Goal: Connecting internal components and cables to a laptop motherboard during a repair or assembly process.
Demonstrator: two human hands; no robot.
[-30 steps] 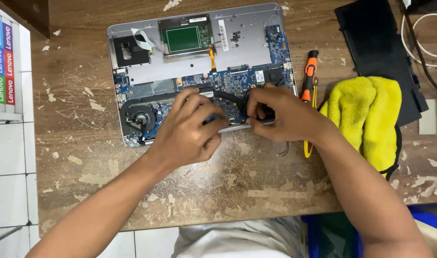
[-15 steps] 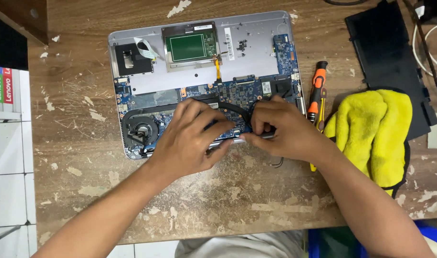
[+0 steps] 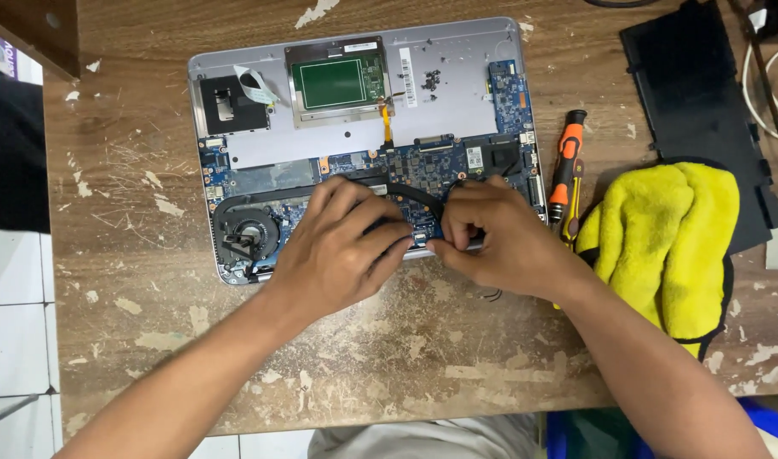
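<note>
Together, two hands work on one opened laptop [image 3: 457, 76] lying on the bench [image 3: 151, 323]: the left hand [image 3: 342, 246] rests palm-down, fingers curled on the blue circuit board [image 3: 423, 174]; the right hand [image 3: 495, 234] pinches something small at its near edge. Just right lie one orange screwdriver [image 3: 567, 161] and one yellow cloth [image 3: 665, 238].

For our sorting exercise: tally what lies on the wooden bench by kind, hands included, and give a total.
Opened laptops: 1
Screwdrivers: 1
Yellow cloths: 1
Black flat panels: 1
Hands: 2, left hand and right hand
Total: 6
</note>
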